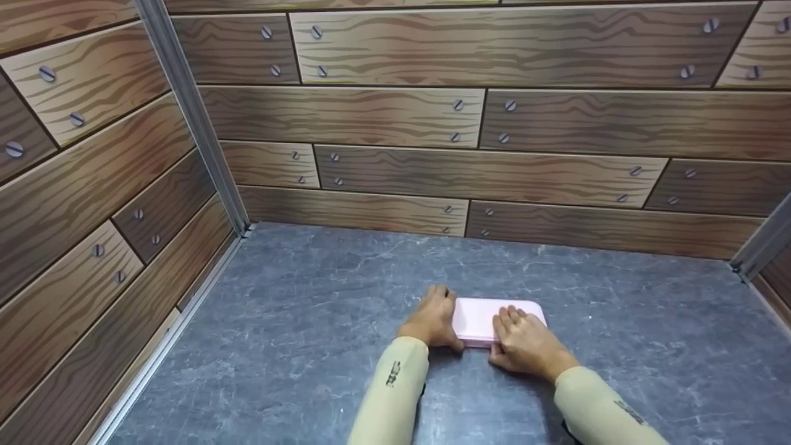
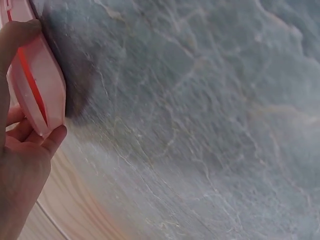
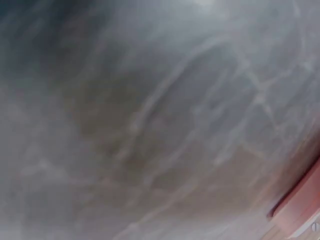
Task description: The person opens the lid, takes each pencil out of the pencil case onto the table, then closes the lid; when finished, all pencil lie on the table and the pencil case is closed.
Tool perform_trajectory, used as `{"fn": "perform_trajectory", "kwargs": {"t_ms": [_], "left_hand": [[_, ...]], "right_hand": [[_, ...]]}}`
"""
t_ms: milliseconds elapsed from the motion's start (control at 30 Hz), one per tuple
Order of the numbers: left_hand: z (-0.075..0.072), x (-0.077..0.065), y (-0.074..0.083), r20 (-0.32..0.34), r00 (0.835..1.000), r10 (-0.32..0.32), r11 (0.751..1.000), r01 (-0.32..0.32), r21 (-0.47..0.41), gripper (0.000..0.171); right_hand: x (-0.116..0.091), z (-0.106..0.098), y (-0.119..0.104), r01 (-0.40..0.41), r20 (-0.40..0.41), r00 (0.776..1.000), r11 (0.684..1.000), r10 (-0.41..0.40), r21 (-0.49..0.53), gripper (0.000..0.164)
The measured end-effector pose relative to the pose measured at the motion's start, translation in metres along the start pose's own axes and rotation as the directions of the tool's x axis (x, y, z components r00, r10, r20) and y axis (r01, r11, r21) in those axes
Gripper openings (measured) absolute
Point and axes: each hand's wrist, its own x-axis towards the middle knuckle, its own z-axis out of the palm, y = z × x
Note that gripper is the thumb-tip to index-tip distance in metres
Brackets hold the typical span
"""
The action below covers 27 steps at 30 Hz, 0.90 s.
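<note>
A flat, rounded pink case [image 1: 476, 315] lies on the dark marbled tabletop. At its left end, my left hand [image 1: 431, 318] grips it, thumb at the near side and fingers at the far corner. The left wrist view shows this left hand [image 2: 25, 165] around the end of the case [image 2: 50, 75], where a bright red line runs along the seam between two halves. My right hand [image 1: 528, 343] rests on the top toward the right, fingers extended, thumb by the near edge. Only a corner of the case [image 3: 300, 207] enters the right wrist view; the right hand is out of it.
Wood-patterned panels stand behind the table [image 1: 309, 278] as a back wall [image 1: 395, 117] and a left wall [image 1: 80, 247]. Metal corner posts rise at the left [image 1: 198, 117] and right [image 1: 763, 241]. A metal strip [image 1: 167, 340] edges the table's left side.
</note>
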Motion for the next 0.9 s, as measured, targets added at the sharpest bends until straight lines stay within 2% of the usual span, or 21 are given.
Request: {"fn": "perform_trajectory", "kwargs": {"t_ms": [133,233,300,400,467,533,633,700,800,900], "left_hand": [[0.003,-0.003,-0.003,0.013,1.0,-0.02,0.998,0.021,-0.067,0.087],[0.004,-0.007,-0.009,0.02,0.998,-0.062,0.981,0.064,-0.182,0.095],[0.006,-0.01,-0.012,0.017,0.995,-0.103,0.956,0.103,-0.276,0.103],[0.011,-0.014,-0.016,-0.007,0.986,-0.164,0.9,0.146,-0.41,0.111],[0.012,-0.018,-0.02,-0.044,0.981,-0.191,0.868,0.148,-0.474,0.11],[0.015,-0.019,-0.022,-0.099,0.976,-0.194,0.848,0.116,-0.517,0.106],[0.018,-0.02,-0.023,-0.184,0.966,-0.181,0.842,0.055,-0.537,0.097],[0.021,-0.021,-0.024,-0.218,0.959,-0.184,0.844,0.04,-0.535,0.094],[0.022,-0.022,-0.025,-0.236,0.955,-0.18,0.849,0.03,-0.528,0.096],[0.019,-0.023,-0.025,-0.215,0.96,-0.178,0.843,0.037,-0.537,0.098]], "right_hand": [[-0.003,-0.003,0.003,-0.023,-0.016,1.0,0.995,0.025,0.096,0.044],[-0.003,-0.004,0.007,-0.03,-0.025,0.999,0.987,0.034,0.159,0.043],[-0.002,-0.006,0.011,-0.028,-0.04,0.999,0.981,0.036,0.193,0.042],[0.0,-0.009,0.018,-0.014,-0.079,0.996,0.972,0.034,0.235,0.037],[0.004,-0.009,0.02,-0.005,-0.122,0.992,0.964,0.039,0.266,0.032],[0.007,-0.01,0.023,-0.009,-0.168,0.984,0.954,0.062,0.299,0.028],[0.01,-0.01,0.03,-0.04,-0.216,0.969,0.941,0.118,0.337,0.025],[0.012,-0.008,0.034,-0.073,-0.233,0.959,0.937,0.16,0.341,0.022],[0.016,-0.005,0.039,-0.158,-0.238,0.941,0.932,0.243,0.327,0.019],[0.024,-0.002,0.044,-0.272,-0.252,0.899,0.907,0.358,0.321,0.017]]}}
